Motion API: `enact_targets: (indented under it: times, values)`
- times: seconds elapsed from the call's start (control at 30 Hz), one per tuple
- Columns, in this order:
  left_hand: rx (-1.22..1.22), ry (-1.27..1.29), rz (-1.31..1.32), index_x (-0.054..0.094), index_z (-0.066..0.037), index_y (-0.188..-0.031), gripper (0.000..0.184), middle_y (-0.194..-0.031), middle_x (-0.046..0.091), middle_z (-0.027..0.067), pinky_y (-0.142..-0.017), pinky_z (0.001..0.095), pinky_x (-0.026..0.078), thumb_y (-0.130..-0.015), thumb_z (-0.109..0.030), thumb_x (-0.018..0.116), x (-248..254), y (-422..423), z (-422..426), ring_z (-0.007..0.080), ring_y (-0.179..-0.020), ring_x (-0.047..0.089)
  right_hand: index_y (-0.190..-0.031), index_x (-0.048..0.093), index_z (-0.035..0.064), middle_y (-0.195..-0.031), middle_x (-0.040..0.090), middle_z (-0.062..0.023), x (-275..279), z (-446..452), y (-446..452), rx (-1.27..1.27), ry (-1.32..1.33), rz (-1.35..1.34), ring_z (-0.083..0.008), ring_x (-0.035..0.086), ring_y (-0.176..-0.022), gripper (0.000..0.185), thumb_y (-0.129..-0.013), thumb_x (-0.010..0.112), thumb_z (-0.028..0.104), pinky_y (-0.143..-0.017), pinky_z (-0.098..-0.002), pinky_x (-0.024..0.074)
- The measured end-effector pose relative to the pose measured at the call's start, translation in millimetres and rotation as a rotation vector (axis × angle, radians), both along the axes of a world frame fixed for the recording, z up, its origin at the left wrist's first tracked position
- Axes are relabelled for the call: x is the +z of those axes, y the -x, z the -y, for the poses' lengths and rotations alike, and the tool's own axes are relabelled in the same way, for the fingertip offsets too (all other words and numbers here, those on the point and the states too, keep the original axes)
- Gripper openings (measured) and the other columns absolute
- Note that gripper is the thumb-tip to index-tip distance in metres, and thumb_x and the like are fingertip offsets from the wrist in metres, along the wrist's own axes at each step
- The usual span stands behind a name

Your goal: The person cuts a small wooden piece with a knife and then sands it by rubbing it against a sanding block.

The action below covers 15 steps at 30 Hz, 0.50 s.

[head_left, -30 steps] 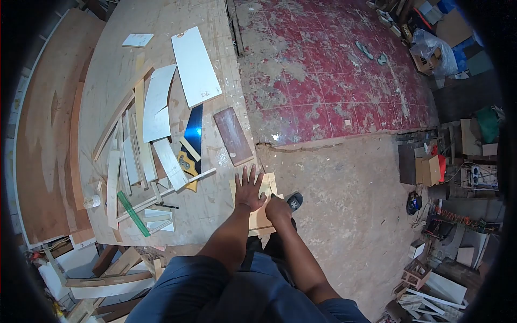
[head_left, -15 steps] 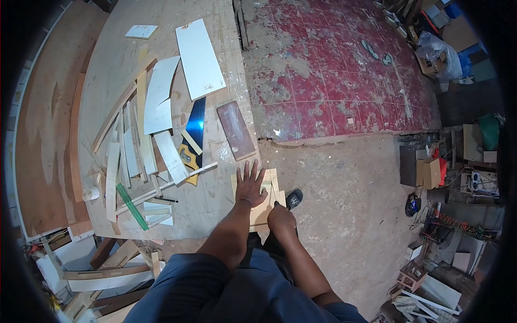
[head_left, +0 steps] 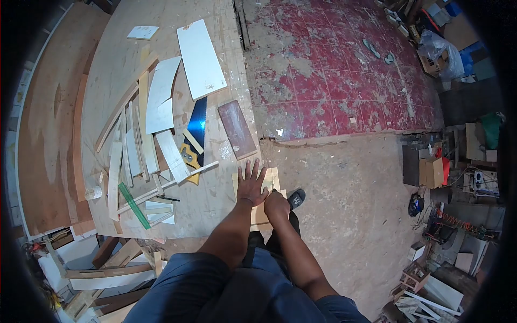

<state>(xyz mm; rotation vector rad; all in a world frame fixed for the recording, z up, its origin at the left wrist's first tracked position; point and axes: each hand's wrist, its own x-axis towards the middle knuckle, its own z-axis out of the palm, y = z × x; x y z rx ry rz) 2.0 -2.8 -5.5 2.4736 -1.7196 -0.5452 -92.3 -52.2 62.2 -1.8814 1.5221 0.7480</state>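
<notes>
My left hand [head_left: 251, 187] lies flat with its fingers spread on a pale wooden board [head_left: 273, 176] at the table's right edge. Close beside it, my right hand [head_left: 277, 206] is closed around a dark-handled tool [head_left: 274, 190], held over the board's right side. Most of that tool is hidden by my fist, so its kind is unclear. Just beyond my left fingertips lies a brown rectangular block [head_left: 237, 130]. To the left rests a handsaw [head_left: 197, 129] with a blue-lit blade and a yellow handle, a small wood strip lying across it.
White panels [head_left: 202, 59] and several wood strips [head_left: 116, 172] cover the table's middle and left. A green strip [head_left: 133, 205] lies near its front. Offcuts [head_left: 110, 272] are heaped below left. Right of the table, a sandaled foot [head_left: 295, 198] stands on the floor; boxes [head_left: 431, 171] line the far right.
My right hand has moved forward along the board with the dark-handled tool, nearer my left hand. My left hand stays flat in place. The view has shifted slightly.
</notes>
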Motion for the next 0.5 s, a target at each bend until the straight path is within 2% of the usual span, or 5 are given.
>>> enact_targets:
  times: [0.13,0.2,0.27,0.37,0.5]
  values:
    - [0.002,-0.022,-0.016,0.026,-0.018,-0.148,0.085,-0.157,0.006,0.0134,-0.111,0.0619,0.004,-0.073,-0.043,0.058,1,2,1,0.0392,-0.144,0.003,-0.098,0.065,0.0013,-0.098,0.069,-0.0193,22,-7,17,0.054,0.005,0.044,-0.0322,0.069,-0.091,0.028,-0.093,0.048,0.022,-0.074,-0.0413,0.0567]
    - [0.009,-0.019,0.031,0.026,-0.018,-0.148,0.086,-0.158,0.006,0.0129,-0.112,0.0616,0.003,-0.073,-0.044,0.059,-2,2,1,0.0386,-0.144,0.002,-0.102,0.067,0.0006,-0.108,0.066,-0.0201,48,-10,15,0.009,-0.122,-0.066,-0.0333,0.066,-0.099,0.026,-0.087,0.055,0.018,-0.08,-0.0399,0.0551]
    - [0.011,-0.001,0.025,0.026,-0.018,-0.148,0.086,-0.157,0.006,0.0132,-0.112,0.0617,0.003,-0.073,-0.044,0.059,-3,2,1,0.0389,-0.144,0.003,-0.102,0.067,0.0016,-0.109,0.066,-0.0191,16,-10,7,-0.023,-0.094,-0.054,-0.0332,0.066,-0.1,0.025,-0.088,0.055,0.018,-0.08,-0.0401,0.055]
    - [0.006,0.017,0.021,0.025,-0.018,-0.148,0.087,-0.157,0.007,0.0138,-0.111,0.0622,0.004,-0.072,-0.043,0.059,0,1,1,0.0395,-0.144,0.003,-0.104,0.067,0.0049,-0.111,0.066,-0.0166,8,-9,3,-0.045,-0.066,-0.046,-0.0326,0.066,-0.101,0.024,-0.088,0.053,0.017,-0.081,-0.0399,0.0546]
    - [-0.001,-0.012,0.031,0.024,-0.017,-0.148,0.086,-0.157,0.007,0.0145,-0.111,0.0627,0.004,-0.073,-0.042,0.058,0,2,1,0.0404,-0.144,0.003,-0.11,0.065,0.0047,-0.113,0.065,-0.0191,52,-4,23,-0.015,-0.15,-0.03,-0.0347,0.064,-0.103,0.028,-0.088,0.051,0.015,-0.084,-0.0418,0.0539]
